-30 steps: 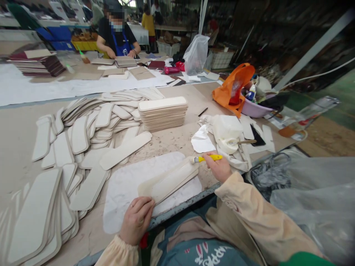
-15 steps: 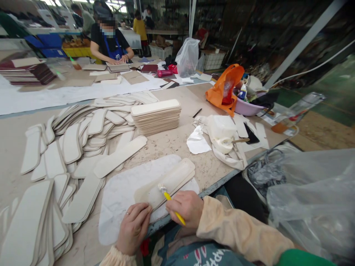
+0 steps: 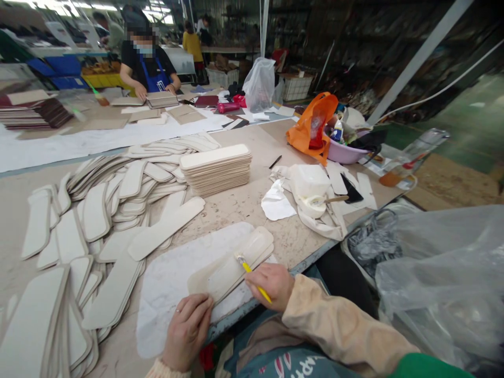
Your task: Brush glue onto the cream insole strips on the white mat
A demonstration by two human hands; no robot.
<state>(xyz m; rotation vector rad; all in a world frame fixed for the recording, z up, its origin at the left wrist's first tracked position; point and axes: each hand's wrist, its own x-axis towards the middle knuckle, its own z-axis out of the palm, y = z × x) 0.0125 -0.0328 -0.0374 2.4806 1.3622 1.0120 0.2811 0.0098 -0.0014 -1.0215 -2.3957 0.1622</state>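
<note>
My right hand (image 3: 271, 286) is closed round a yellow-handled brush (image 3: 254, 280). Its pale bristles rest on the upper face of a long beige panel (image 3: 232, 261) with rounded ends, where a wet, shiny film shows. My left hand (image 3: 188, 325), a ring on one finger, grips the near end of that panel, fingers pressed together and the thumb hidden. A second panel peeks out beneath it. Both lie aslant on a white sheet (image 3: 165, 294) near the table edge. Beyond stands a neat stack of similar panels (image 3: 216, 170).
Many loose panels (image 3: 110, 210) spread over the left of the table. To the right are a white tub (image 3: 313, 189) with a stick across it, crumpled cloth (image 3: 276, 202), an orange bag (image 3: 315, 126) and a lilac basin (image 3: 348, 152). A co-worker (image 3: 147, 73) stands across the table.
The brush has moved up along the panel, away from my left hand, and the wet film reaches farther towards the far end. My left hand keeps its place on the panel.
</note>
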